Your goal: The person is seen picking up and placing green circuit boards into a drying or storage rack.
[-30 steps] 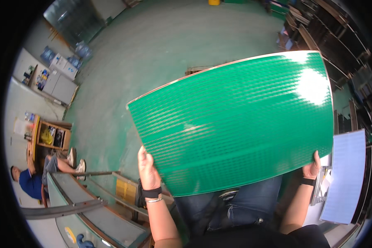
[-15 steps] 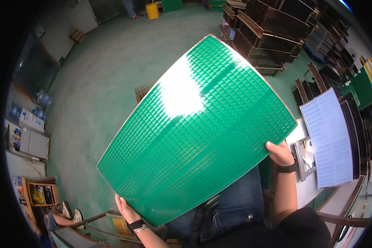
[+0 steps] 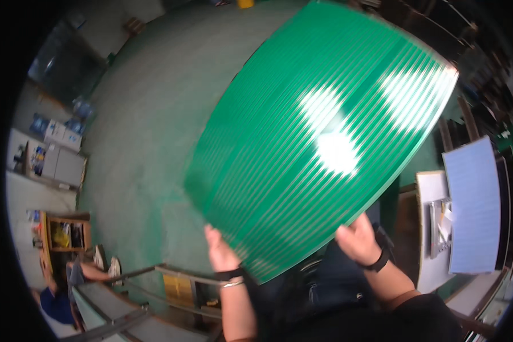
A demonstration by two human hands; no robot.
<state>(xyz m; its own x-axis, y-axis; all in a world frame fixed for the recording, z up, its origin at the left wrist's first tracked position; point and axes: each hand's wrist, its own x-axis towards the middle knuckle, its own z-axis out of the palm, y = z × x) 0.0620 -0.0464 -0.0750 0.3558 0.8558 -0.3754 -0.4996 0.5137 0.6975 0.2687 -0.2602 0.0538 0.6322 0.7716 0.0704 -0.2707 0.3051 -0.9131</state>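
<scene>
A large green circuit board panel (image 3: 279, 131) with a thin pale edge tilts in front of me, filling much of the head view. Its rows of small openings are smeared into stripes, and bright glare lies across its right half. My left hand (image 3: 221, 252) is closed on the near left edge, fingers partly behind the panel. At the near right edge, my right hand (image 3: 359, 239) grips it with the thumb and fingers at the rim. The panel hides the floor beneath it and part of the racks behind.
At right, a pale blue patterned panel (image 3: 474, 205) stands beside a white tabletop (image 3: 430, 279) with a metal-framed holder (image 3: 439, 225). Dark racks (image 3: 427, 23) stand far right. A metal rail (image 3: 194, 275) runs near my left arm. A person (image 3: 57, 305) is at lower left, beside a wooden cabinet (image 3: 68, 233).
The panel has swung up and to the right, its right corner now farther out. My left hand moved right and up, my right hand left and down, both still holding on.
</scene>
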